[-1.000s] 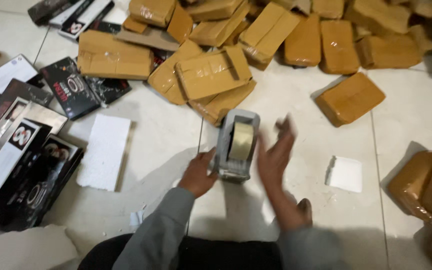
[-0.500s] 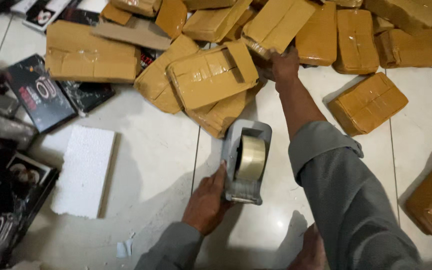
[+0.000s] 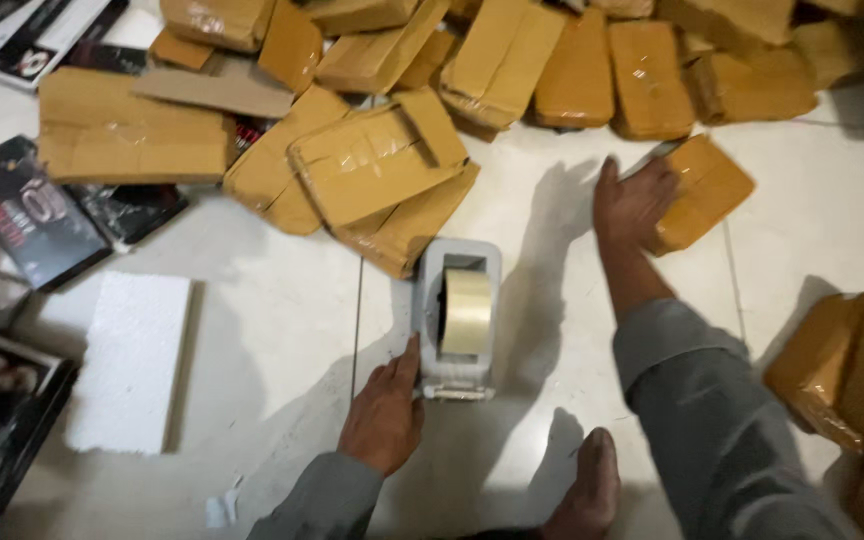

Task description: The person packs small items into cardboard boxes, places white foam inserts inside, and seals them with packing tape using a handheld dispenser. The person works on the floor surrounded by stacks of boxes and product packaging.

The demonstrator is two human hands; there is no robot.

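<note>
A grey tape dispenser (image 3: 457, 320) with a roll of brown tape stands on the tiled floor in front of me. My left hand (image 3: 384, 412) rests on the floor against its left side, fingers touching the base. My right hand (image 3: 634, 203) reaches forward and grips the near edge of a brown taped parcel (image 3: 704, 189) lying alone on the floor to the right. A heap of similar brown parcels (image 3: 382, 165) lies just beyond the dispenser.
More brown parcels (image 3: 852, 365) are stacked at the right edge. A white foam slab (image 3: 130, 360) lies on the left, with dark printed boxes (image 3: 27, 215) beside it. A bare foot (image 3: 584, 490) shows at the bottom.
My right hand has moved from the parcel heap at the back over to the lone parcel on the right and taken hold of it. My left hand stays by the dispenser.
</note>
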